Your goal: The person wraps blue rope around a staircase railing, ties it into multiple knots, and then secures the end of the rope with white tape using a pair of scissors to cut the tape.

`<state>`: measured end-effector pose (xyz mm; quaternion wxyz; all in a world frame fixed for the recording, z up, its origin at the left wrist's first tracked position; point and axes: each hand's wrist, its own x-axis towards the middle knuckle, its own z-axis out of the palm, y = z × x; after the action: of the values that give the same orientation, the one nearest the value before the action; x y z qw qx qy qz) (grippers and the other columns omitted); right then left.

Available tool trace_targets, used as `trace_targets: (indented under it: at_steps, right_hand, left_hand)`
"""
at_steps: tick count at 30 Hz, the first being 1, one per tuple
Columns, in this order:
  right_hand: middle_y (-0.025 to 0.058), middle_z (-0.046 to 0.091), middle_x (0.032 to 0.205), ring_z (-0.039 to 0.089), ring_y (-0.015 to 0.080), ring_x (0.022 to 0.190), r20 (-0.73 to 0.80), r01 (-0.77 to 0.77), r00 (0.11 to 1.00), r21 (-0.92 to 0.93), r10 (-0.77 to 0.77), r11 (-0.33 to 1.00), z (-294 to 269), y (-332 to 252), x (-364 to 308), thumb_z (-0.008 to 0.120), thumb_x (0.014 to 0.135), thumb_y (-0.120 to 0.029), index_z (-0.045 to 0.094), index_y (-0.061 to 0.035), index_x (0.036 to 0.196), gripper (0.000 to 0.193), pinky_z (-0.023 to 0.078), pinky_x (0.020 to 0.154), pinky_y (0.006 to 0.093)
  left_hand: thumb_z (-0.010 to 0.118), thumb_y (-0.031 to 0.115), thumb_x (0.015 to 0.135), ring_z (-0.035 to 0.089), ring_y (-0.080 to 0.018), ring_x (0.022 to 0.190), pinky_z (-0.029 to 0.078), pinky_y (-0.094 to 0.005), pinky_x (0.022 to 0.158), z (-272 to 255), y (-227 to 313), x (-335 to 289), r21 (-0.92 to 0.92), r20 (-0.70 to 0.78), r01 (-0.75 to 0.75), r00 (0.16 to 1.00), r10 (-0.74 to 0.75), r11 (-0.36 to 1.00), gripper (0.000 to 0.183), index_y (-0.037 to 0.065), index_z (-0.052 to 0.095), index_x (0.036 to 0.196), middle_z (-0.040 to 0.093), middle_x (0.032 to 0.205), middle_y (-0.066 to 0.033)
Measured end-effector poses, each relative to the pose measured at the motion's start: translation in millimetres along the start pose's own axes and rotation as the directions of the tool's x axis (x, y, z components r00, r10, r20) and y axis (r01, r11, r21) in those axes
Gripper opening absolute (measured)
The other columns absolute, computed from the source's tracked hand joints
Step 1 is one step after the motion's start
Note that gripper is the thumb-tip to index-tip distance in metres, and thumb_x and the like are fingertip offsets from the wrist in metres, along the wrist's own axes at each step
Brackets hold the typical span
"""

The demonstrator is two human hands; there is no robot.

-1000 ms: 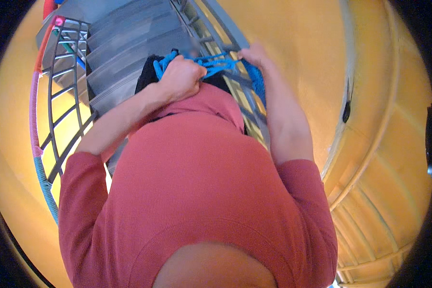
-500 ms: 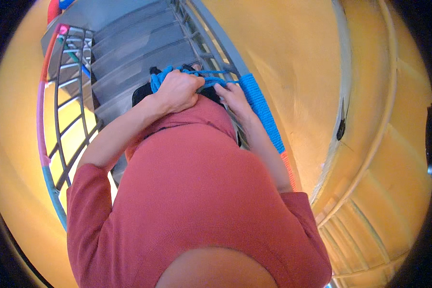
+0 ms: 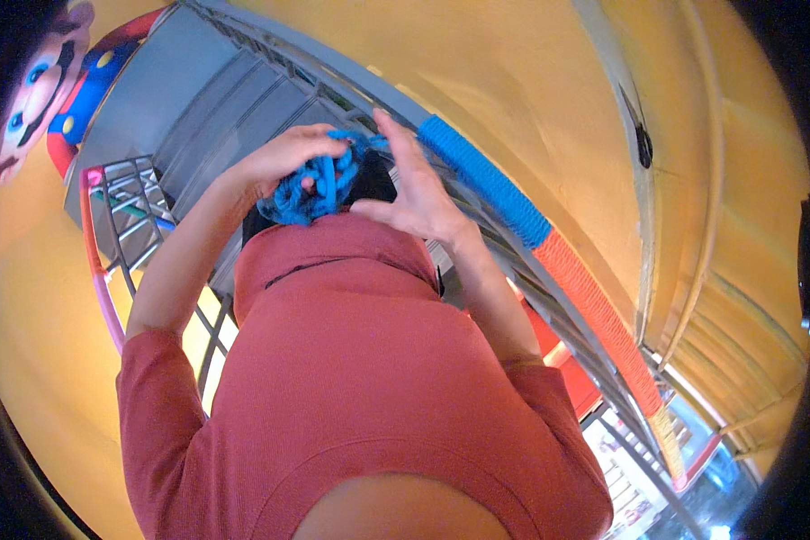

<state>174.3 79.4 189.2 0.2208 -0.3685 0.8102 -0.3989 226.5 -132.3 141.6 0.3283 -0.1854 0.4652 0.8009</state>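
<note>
My left hand (image 3: 283,157) is closed around a bundle of blue rope (image 3: 310,193), held in front of my chest over my red top. My right hand (image 3: 414,193) is beside the bundle with fingers spread, its fingertips near a strand of the rope close to the stair railing (image 3: 504,243). The railing's top rail is wrapped in blue cord (image 3: 481,180) and, further down, in orange cord (image 3: 603,315). Whether the right hand pinches a strand I cannot tell.
Grey stairs (image 3: 216,108) run down ahead, between the wrapped railing on the right and a metal railing with pink and orange wrapping (image 3: 99,261) on the left. Yellow walls (image 3: 531,81) stand on both sides. A cartoon figure (image 3: 45,81) is painted at the upper left.
The rope, stretched between both hands before, is now gathered in a bundle in my left hand. My right hand has opened and moved beside it. The view has swung along the railing.
</note>
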Motion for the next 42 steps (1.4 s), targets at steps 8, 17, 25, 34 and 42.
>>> trace_targets:
  at_steps: [8,17,25,34,42]
  right_hand:
    - [0.0215,0.039,0.133,0.042,0.0433,0.12,-0.058,0.125,0.989,-0.121,-0.133,0.985,34.2,-43.6,60.9,0.084,0.055,-0.021,0.036,-0.0125,0.135,0.093,0.042,0.097,0.0454]
    - [0.0077,0.066,0.079,0.064,0.0251,0.075,0.072,0.248,0.968,-0.081,-0.242,0.965,-7.8,-35.1,117.4,0.079,0.058,-0.017,0.06,-0.0091,0.106,0.052,0.051,0.071,0.0341]
    - [0.0021,0.065,0.081,0.059,0.011,0.078,0.165,0.176,0.964,0.204,-0.211,0.963,-43.3,-8.1,136.2,0.078,0.061,-0.006,0.062,-0.0044,0.095,0.038,0.048,0.074,0.0273]
    - [0.0068,0.069,0.079,0.066,0.0167,0.072,0.023,0.149,0.987,0.262,-0.161,0.953,-75.5,-4.3,138.1,0.081,0.059,-0.021,0.066,-0.0053,0.086,0.034,0.052,0.067,0.0301]
    - [0.0011,0.067,0.081,0.06,0.0102,0.072,-0.122,0.092,0.992,0.517,-0.034,0.851,-109.0,51.9,131.9,0.077,0.068,-0.015,0.068,-0.0049,0.091,0.027,0.051,0.067,0.0279]
  left_hand:
    - [0.048,0.025,0.095,0.064,-0.0213,0.072,0.057,-0.0333,0.063,-24.8,23.5,-15.5,-0.73,-0.125,-0.037,0.989,-0.081,0.683,0.022,0.004,0.057,0.096,0.063,0.082,-0.0088]
    - [0.052,0.021,0.093,0.067,-0.0188,0.079,0.056,-0.0306,0.079,2.1,105.0,-61.2,-0.328,-0.12,-0.107,0.99,0.071,0.938,0.03,-0.004,0.056,0.108,0.066,0.097,-0.0151]
    - [0.056,0.02,0.09,0.066,-0.0166,0.079,0.055,-0.0256,0.071,33.1,160.3,-51.7,0.208,-0.194,-0.11,0.969,0.152,0.972,0.032,-0.006,0.059,0.109,0.067,0.093,-0.011]
    - [0.065,0.021,0.086,0.057,-0.0045,0.068,0.046,-0.0178,0.059,65.9,181.6,-26.7,0.815,-0.218,-0.092,0.866,0.45,0.572,0.029,0.006,0.063,0.112,0.064,0.083,-0.0006]
    - [0.076,0.025,0.077,0.048,-0.0045,0.057,0.036,-0.0193,0.05,27.9,151.6,-44.4,0.776,-0.291,0.157,0.949,0.125,0.611,0.042,0.008,0.063,0.113,0.063,0.079,0.002]
